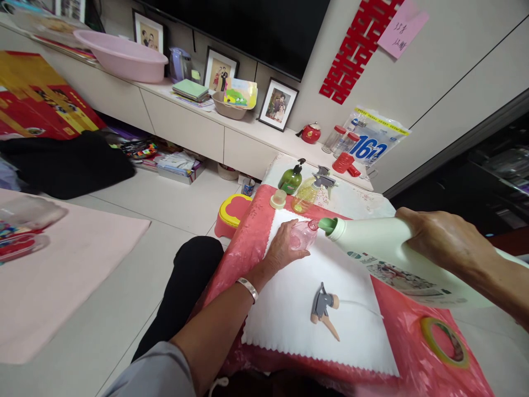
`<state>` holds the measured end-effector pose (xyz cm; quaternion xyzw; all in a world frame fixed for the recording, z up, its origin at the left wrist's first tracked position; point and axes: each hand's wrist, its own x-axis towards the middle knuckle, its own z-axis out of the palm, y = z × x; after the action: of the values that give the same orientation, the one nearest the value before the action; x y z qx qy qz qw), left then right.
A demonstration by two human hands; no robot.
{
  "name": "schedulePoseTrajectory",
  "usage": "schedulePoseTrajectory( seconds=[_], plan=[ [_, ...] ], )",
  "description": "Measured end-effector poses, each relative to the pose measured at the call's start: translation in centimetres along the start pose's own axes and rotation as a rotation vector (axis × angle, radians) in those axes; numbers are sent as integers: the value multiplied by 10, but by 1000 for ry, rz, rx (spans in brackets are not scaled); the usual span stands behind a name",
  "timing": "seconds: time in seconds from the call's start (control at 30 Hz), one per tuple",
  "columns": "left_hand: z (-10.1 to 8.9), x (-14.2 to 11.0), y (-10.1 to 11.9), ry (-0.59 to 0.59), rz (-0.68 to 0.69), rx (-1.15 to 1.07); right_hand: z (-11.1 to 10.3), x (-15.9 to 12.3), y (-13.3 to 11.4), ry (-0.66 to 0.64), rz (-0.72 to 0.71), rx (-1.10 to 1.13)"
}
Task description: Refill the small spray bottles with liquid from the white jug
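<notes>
My left hand [282, 249] is wrapped round a small clear pink bottle [303, 235] that stands on a white cloth [318, 309]. My right hand [444, 240] grips a large white jug [380, 238] tipped on its side, its green spout [328, 225] right at the pink bottle's open mouth. A grey spray-trigger head [323, 307] with a thin tube lies loose on the cloth, nearer to me.
The cloth lies on a red plastic sheet [248, 242] over a low table. Behind stand a green pump bottle [291, 177], a yellow spray bottle [308, 194] and a cap [278, 199]. A tape roll [444, 342] lies right. A yellow-red stool [231, 214] sits on the floor.
</notes>
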<state>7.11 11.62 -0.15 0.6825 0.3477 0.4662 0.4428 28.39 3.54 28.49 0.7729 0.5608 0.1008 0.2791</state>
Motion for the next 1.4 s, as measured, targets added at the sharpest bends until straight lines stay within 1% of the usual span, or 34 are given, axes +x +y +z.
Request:
schedulePoseTrajectory(
  seconds=[0.83,1.07,1.4],
  plan=[
    [2,0,-3,7,12,0,1,1,1,-4,12,-4],
    [0,0,-1,5,18,-5,-3,-1,-2,-11,9,-6],
    [1,1,-3,8,14,-8,1,2,0,-3,2,-18]
  ],
)
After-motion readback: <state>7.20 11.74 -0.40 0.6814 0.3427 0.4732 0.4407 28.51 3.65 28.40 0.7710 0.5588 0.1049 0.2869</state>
